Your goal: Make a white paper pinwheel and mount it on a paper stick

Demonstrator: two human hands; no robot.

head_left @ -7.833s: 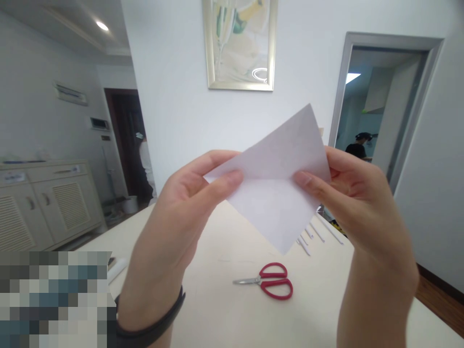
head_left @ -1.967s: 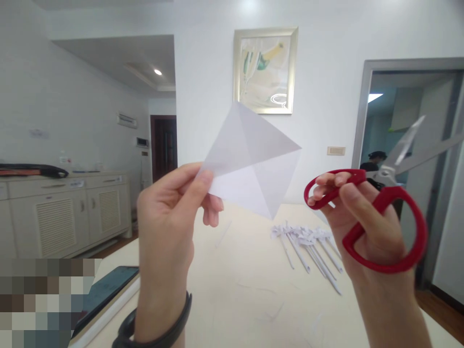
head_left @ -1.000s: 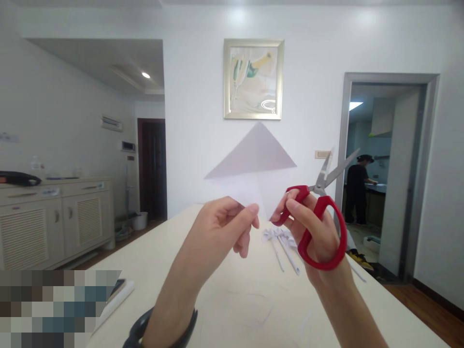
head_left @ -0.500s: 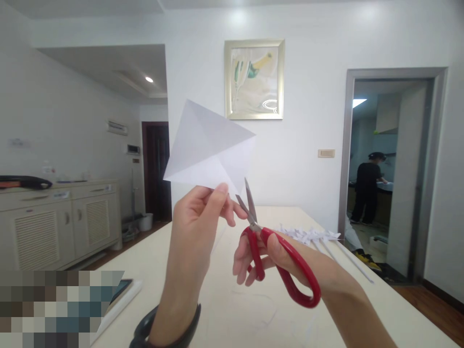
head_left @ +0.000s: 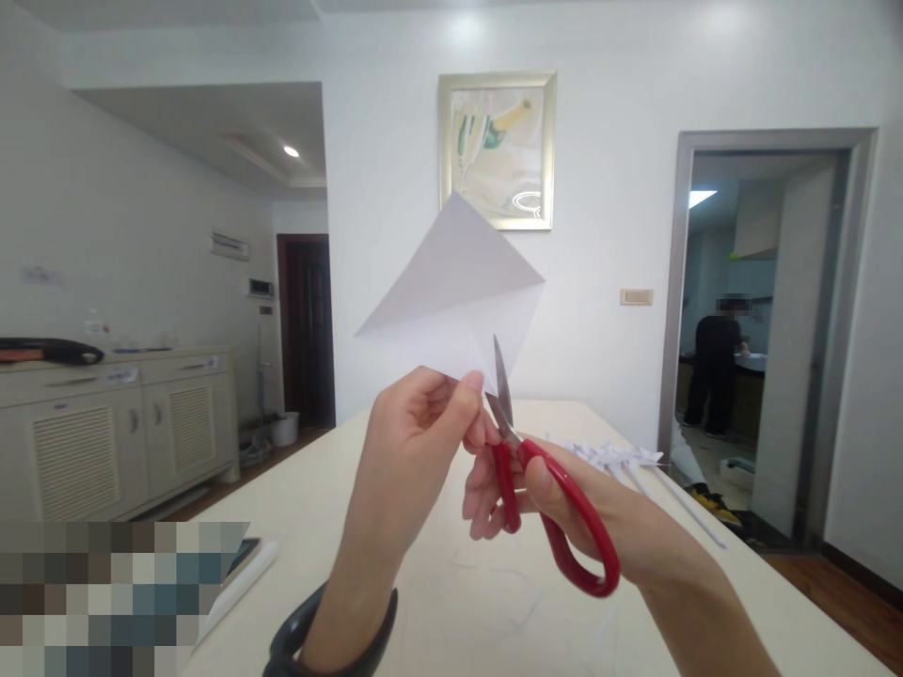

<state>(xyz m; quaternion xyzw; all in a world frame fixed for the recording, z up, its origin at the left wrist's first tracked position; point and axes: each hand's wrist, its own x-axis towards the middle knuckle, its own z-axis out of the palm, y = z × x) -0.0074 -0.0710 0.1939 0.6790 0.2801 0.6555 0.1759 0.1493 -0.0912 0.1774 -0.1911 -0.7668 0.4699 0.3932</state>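
My left hand point(head_left: 416, 442) pinches the lower corner of a folded white paper square point(head_left: 458, 291) and holds it up in front of me. My right hand point(head_left: 536, 489) grips red-handled scissors point(head_left: 557, 508), fingers through the loops. The blades point upward and their tips enter the paper's bottom edge just right of my left thumb. A dark band circles my left wrist.
A cream table point(head_left: 423, 602) lies below my hands. Several rolled white paper sticks point(head_left: 635, 465) lie on its far right. A phone point(head_left: 244, 557) rests at the left edge. Another person point(head_left: 716, 362) stands in the doorway at the right. A sideboard point(head_left: 105, 423) lines the left wall.
The paper has turned and shifted right, so one corner points up. The scissors have risen slightly and the blades have come together against the paper's lower edge.
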